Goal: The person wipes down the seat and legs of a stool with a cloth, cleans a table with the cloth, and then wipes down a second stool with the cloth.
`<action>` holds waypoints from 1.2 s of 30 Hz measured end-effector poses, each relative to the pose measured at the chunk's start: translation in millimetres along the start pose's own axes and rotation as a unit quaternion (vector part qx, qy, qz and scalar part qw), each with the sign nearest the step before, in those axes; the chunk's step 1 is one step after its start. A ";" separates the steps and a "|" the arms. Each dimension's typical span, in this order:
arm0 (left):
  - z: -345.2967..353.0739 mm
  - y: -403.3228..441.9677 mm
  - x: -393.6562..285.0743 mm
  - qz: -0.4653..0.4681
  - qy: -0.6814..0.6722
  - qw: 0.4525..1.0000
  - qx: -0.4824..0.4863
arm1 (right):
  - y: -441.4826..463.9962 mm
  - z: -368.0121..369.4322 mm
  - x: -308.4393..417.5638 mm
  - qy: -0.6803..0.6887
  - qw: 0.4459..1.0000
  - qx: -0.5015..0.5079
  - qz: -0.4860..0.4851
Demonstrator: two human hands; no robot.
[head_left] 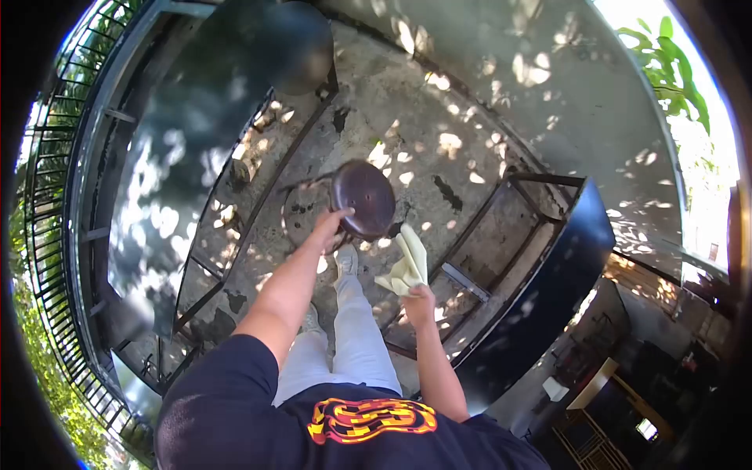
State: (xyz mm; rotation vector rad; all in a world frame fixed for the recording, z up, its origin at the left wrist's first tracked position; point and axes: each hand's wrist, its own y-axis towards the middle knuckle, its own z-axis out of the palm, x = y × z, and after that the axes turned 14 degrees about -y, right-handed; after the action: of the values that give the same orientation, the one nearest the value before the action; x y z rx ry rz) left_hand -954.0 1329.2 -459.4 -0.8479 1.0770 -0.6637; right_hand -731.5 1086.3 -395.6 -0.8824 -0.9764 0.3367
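Observation:
A stool with a round, dark brown seat (363, 200) is tilted above the concrete floor in front of my legs. My left hand (330, 227) grips the seat's near left edge, with the thumb on top. Thin stool legs and a ring show behind the seat, partly hidden by it. A pale yellow cloth (409, 265) hangs from my right hand (419, 304), whose fingers are closed round its lower end. The cloth's upper part comes near the right side of the seat.
A long dark table (168, 188) stands on the left beside a metal railing (59, 180). A black-sided bench or table (540, 290) with a metal frame is on the right. Wooden furniture (591, 384) stands at the lower right.

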 end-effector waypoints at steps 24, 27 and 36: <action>-115.6 -439.6 30.2 0.194 -0.183 0.935 0.232 | -345.8 147.6 -18.6 -0.551 0.539 0.051 -0.636; -161.1 -438.7 54.6 0.174 -0.122 0.941 0.263 | -343.2 118.2 -25.8 -0.510 0.550 -0.006 -0.661; -157.5 -554.0 69.9 0.256 -0.113 0.913 0.297 | -373.8 161.8 -40.9 -0.570 0.608 -0.043 -0.551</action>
State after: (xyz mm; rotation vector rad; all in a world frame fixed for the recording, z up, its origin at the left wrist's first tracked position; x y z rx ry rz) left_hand -1111.2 940.8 -58.0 -0.0933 0.7686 -0.3941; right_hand -935.2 910.2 -87.2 0.1493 -2.5402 -0.3224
